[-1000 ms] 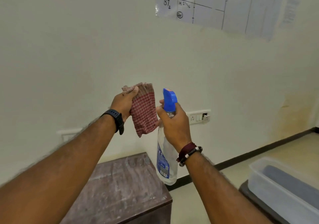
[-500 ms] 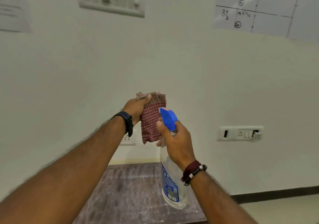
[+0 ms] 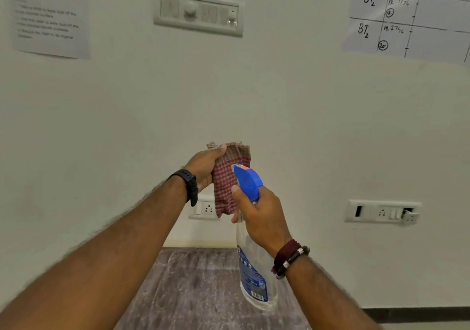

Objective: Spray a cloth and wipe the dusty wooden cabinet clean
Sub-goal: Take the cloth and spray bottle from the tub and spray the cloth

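Observation:
My left hand (image 3: 203,165) holds a red-and-white checked cloth (image 3: 227,187) up in front of the wall, the cloth hanging down from my fingers. My right hand (image 3: 262,215) grips the neck of a clear spray bottle (image 3: 254,273) with a blue trigger head (image 3: 248,180); the nozzle points at the cloth, very close to it. Below both hands lies the dusty brown wooden cabinet top (image 3: 193,291), streaked with pale dust.
A cream wall fills the view. On it are a switch panel (image 3: 198,14), a printed sheet (image 3: 48,16) at upper left, a hand-drawn chart (image 3: 412,16) at upper right, a socket (image 3: 206,210) behind the cloth and a socket strip (image 3: 381,212) at right.
My view has swung left and upward: the plastic bin and floor at right left the view, the switch panel and printed sheet appeared. Both hands keep their hold, cloth and bottle still together.

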